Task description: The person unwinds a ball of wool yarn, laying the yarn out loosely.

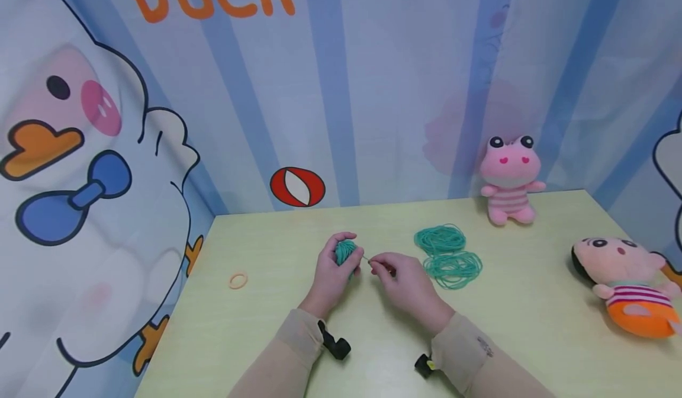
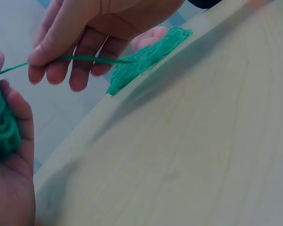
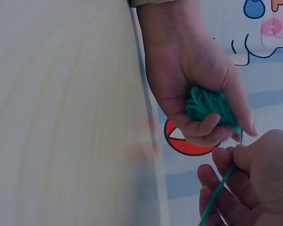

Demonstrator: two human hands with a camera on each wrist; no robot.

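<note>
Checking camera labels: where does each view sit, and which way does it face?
Head: on the head, facing forward and down over the table; left hand, right hand and sleeves show.
Left wrist: on that wrist, facing the yarn bundle and a coil; parts of both hands show.
Right wrist: on that wrist, facing the bundle and table; both hands show.
Wrist views share the strand the right hand pinches.

L hand [image 1: 330, 272] nr pinched R hand [image 1: 409, 285]
</note>
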